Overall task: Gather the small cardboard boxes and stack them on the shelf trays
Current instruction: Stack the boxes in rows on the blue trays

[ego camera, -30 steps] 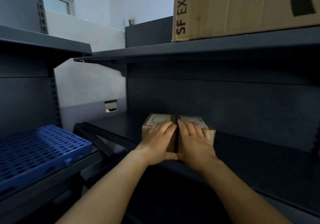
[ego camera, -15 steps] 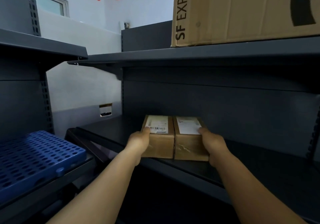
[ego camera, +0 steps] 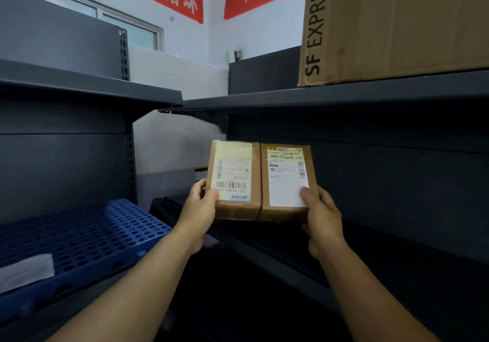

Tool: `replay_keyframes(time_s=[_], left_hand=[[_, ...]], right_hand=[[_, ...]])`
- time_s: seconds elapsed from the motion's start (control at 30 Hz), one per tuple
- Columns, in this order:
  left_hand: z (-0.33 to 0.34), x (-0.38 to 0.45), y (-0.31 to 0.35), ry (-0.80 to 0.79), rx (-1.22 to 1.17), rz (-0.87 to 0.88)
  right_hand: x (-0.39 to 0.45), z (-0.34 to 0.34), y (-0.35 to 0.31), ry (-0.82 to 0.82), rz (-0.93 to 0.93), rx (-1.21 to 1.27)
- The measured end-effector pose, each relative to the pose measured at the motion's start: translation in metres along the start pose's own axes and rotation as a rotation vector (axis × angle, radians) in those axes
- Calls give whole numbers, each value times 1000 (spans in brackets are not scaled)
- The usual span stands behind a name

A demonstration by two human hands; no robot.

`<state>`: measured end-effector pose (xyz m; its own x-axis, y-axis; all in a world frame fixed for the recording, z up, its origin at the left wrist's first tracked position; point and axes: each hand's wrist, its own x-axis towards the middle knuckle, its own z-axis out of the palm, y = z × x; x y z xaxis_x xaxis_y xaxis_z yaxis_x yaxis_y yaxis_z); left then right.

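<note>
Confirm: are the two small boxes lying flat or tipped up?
Tipped up: both small brown cardboard boxes show their labelled tops to the camera, lifted off the shelf.

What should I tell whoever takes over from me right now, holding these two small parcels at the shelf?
Left hand grips the left small box at its lower left corner; right hand grips the right small box at its lower right corner.
The two boxes are pressed side by side, labels facing you, held up in front of the dark lower shelf.
A blue perforated tray sits on the shelf to the left; a large SF Express carton sits on the upper shelf.
Done: both boxes gathered in hand.
Left: set them down and stack them on a shelf tray, probably the blue one.
</note>
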<state>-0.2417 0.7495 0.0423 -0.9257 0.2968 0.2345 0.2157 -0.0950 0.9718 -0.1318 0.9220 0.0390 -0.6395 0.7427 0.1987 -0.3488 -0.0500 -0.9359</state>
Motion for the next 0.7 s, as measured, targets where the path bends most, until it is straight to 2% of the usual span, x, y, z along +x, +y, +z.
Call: replay_keyframes(time_s=[0.23, 0.43, 0.53, 0.7], left_hand=[[-69, -20, 31, 224, 76, 80], [-150, -46, 54, 465, 200, 79], [-192, -60, 65, 577, 248, 21], [-262, -79, 61, 706, 155, -124]], right_hand=[[-15, 76, 0, -196, 2, 31], [-41, 155, 5, -377, 23, -19], [-62, 195, 10, -480, 56, -65], [-94, 253, 20, -643, 119, -149]])
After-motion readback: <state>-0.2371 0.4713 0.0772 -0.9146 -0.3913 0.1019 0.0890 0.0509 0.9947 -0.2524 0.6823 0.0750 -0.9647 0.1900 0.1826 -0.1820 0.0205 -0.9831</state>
